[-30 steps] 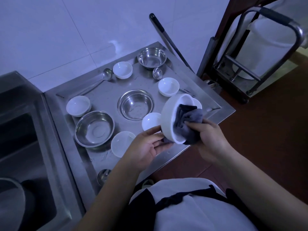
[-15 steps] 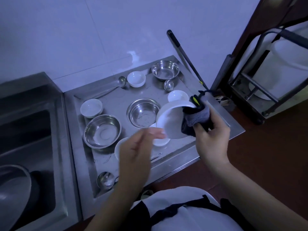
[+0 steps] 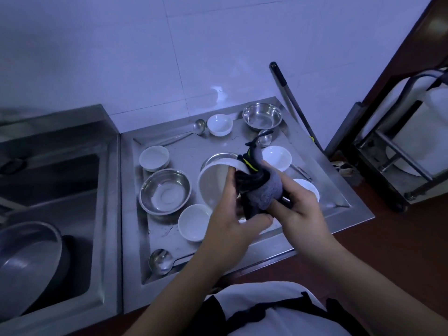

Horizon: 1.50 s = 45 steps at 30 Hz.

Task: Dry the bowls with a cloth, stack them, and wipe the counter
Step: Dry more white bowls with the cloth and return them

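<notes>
Above the steel counter (image 3: 339, 198) I hold a large white bowl (image 3: 213, 183) tilted on its side, with its opening facing left. My left hand (image 3: 232, 229) grips the bowl at its near rim, fingers inside and thumb underneath. My right hand (image 3: 298, 212) holds a dark grey cloth (image 3: 260, 190) bunched against the bowl's outer right side. Small white bowls stand on the counter at the left (image 3: 154, 158), the back (image 3: 220, 124), the right (image 3: 276, 157), the front (image 3: 195, 221) and behind my right hand (image 3: 308, 189).
Steel bowls sit at the left (image 3: 165, 191) and back right (image 3: 262, 116); another (image 3: 218, 157) is half hidden behind the held bowl. Ladles lie at the front (image 3: 161, 260) and back (image 3: 200, 123). A sink (image 3: 48, 190) holding a large pan (image 3: 26, 263) is left; a cart (image 3: 400, 154) stands right.
My left hand came back to the bowl and took its rim. The bowl turned so its opening faces left, and the cloth went from inside the bowl to its outer side.
</notes>
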{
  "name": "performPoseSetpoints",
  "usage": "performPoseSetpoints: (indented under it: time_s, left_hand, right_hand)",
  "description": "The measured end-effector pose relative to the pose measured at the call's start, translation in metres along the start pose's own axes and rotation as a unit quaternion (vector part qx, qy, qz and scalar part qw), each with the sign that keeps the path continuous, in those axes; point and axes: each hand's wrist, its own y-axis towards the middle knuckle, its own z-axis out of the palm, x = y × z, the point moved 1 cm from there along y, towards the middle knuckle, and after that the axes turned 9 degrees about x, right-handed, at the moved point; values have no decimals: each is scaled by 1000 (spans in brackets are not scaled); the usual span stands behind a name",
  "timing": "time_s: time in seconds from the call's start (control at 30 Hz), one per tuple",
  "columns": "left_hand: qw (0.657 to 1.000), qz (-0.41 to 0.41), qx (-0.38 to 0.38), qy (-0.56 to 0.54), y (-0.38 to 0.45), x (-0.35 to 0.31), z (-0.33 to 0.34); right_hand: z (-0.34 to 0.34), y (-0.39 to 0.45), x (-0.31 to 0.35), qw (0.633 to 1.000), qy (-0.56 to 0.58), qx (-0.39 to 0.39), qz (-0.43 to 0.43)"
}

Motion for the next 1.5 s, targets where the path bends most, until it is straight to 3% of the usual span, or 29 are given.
performPoseSetpoints:
  time_s: [0.1, 0.23, 0.33, 0.5, 0.67, 0.83, 1.03, 1.13, 1.33, 1.5]
  left_hand:
    - [999, -18, 22, -25, 0, 2, -8]
    - [997, -39, 25, -58, -2, 2, -20]
    - [998, -40, 41, -27, -8, -1, -27]
    - [995, -38, 43, 86, -9, -2, -22]
    - [988, -87, 95, 85, -15, -1, -20]
    - [981, -101, 147, -80, -23, -1, -14]
    - [943, -58, 147, -294, -30, -5, -15]
    - [934, -47, 107, -337, -33, -4, -9]
    - [899, -36, -39, -435, -36, 3, 7]
    - [894, -48, -91, -437, -43, 5, 23]
  right_hand:
    - [-2, 1, 6, 996, -12, 90, -22]
    - [-8, 12, 26, 969, -142, 190, -71]
    - [-12, 20, 42, 960, -144, 237, -23]
    - [-6, 10, 45, 969, -110, 216, 44]
    - [-9, 8, 44, 966, -94, 225, 82]
    - [-25, 9, 38, 969, -16, 217, 116]
    - [-31, -18, 25, 986, 102, 97, 94]
    - [-24, -37, 23, 990, 111, 84, 11]
    - [-4, -77, 15, 981, 174, 70, -57]
    - [15, -109, 6, 997, 39, 22, -63]
